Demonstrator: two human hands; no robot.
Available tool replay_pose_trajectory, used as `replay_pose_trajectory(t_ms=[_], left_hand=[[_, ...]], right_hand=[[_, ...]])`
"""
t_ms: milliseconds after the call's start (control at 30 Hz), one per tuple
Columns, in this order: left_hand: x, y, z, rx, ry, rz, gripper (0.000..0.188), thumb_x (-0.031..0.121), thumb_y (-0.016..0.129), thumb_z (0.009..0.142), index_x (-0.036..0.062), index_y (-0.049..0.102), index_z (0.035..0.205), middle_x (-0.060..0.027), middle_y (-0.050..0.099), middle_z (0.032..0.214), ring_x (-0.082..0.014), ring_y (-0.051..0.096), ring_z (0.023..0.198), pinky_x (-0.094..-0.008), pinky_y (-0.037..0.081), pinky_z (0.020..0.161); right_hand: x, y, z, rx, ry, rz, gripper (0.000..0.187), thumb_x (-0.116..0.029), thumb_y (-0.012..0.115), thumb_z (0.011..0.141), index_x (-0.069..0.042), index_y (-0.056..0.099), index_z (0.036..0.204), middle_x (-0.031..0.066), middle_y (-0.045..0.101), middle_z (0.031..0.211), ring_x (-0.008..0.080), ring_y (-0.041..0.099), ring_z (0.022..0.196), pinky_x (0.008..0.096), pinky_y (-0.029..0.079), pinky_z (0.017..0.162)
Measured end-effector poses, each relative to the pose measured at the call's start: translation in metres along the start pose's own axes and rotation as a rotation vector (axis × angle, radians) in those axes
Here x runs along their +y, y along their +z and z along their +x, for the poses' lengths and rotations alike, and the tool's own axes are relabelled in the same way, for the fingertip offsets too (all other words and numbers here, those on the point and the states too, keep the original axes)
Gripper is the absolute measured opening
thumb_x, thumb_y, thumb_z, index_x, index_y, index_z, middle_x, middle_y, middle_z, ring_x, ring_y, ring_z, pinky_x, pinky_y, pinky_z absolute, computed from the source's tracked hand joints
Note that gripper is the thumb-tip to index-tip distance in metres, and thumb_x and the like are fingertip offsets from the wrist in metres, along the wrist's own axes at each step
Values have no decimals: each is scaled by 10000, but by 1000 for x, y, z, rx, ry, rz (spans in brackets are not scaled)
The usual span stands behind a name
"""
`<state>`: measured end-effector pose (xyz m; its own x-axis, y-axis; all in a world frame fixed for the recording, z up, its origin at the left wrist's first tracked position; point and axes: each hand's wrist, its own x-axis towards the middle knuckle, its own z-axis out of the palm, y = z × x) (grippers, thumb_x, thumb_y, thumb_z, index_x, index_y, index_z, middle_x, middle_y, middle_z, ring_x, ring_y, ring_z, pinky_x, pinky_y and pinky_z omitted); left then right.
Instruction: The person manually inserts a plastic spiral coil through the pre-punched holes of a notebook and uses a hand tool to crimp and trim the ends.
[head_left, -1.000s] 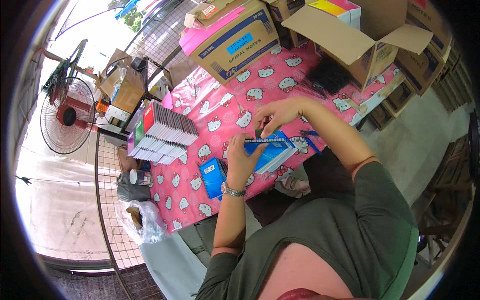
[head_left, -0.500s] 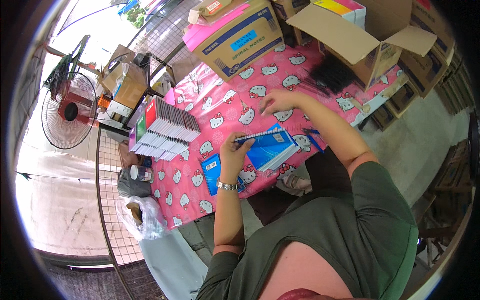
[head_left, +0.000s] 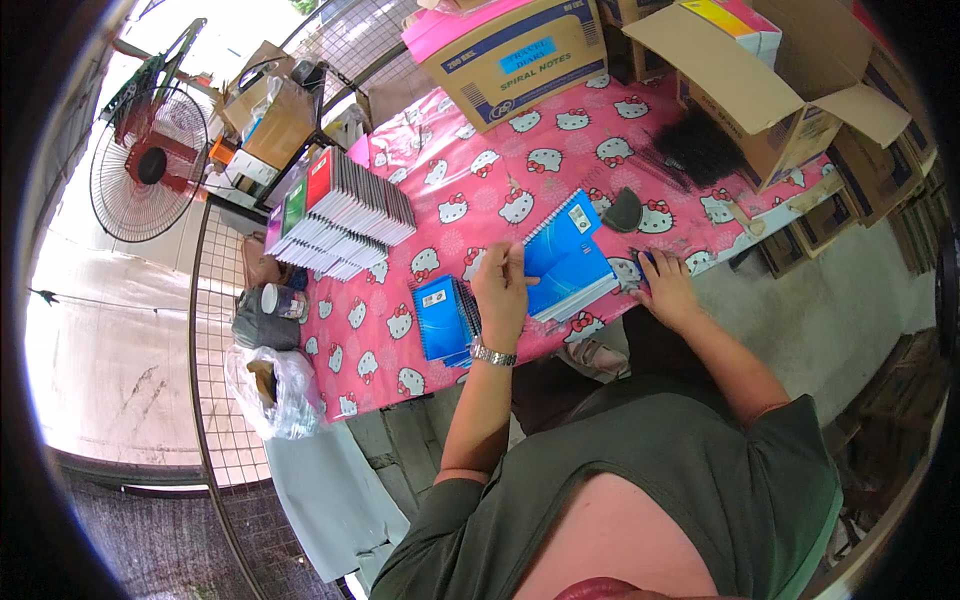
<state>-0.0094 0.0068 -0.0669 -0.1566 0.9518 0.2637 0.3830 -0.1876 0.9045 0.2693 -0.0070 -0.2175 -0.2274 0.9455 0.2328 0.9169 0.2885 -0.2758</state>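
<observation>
A stack of blue spiral notebooks point(head_left: 572, 262) lies in front of me on the pink cartoon-print tablecloth. Over its left edge is my left hand point(head_left: 503, 290), fingers bent and thumb apart, holding nothing that I can make out. Left of that hand lies a smaller pile of blue spiral notebooks point(head_left: 440, 318). My right hand point(head_left: 668, 287) rests at the near table edge, right of the stack. Its fingers are spread over a small dark blue tool point(head_left: 645, 258), mostly hidden beneath them. Just beyond the stack sits a dark half-round object point(head_left: 622, 211).
Tall rows of spiral notebooks point(head_left: 345, 215) stand at the left. A closed carton point(head_left: 515, 65) is at the back, and an open carton point(head_left: 770, 120) at the right has a heap of black wire coils point(head_left: 695, 148) beside it. A fan point(head_left: 150, 165) and plastic bag point(head_left: 275, 390) are farther left.
The notebook that my left hand held by its spiral is out of that hand. My right hand has come down from above the table to the near edge. The view has shifted slightly.
</observation>
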Motion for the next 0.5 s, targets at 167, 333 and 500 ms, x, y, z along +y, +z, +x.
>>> replay_pose_trajectory(t_ms=[167,333,500], left_hand=[[1,8,-3,84,140,42,217,155,668,954,-30,598,1042,-68,598,712,-111,621,551,-252,520,475],[0,1,-6,34,38,12,207,127,690,935,-20,603,1053,-57,604,712,-93,603,565,-250,518,485],[7,8,-4,107,80,-48,188,121,690,934,-19,606,1028,-48,605,697,-71,588,585,-251,533,505]], right_hand=[[-3,-18,19,182,248,540,538,-228,640,903,-12,492,1373,221,534,1277,398,496,1194,484,381,1043],[-64,-104,30,469,-90,674,572,-209,668,877,-37,486,1391,208,532,1265,387,500,1182,463,388,1038],[-106,-129,34,302,-328,697,606,-230,710,839,-53,498,1379,183,522,1287,376,503,1175,464,391,1033]])
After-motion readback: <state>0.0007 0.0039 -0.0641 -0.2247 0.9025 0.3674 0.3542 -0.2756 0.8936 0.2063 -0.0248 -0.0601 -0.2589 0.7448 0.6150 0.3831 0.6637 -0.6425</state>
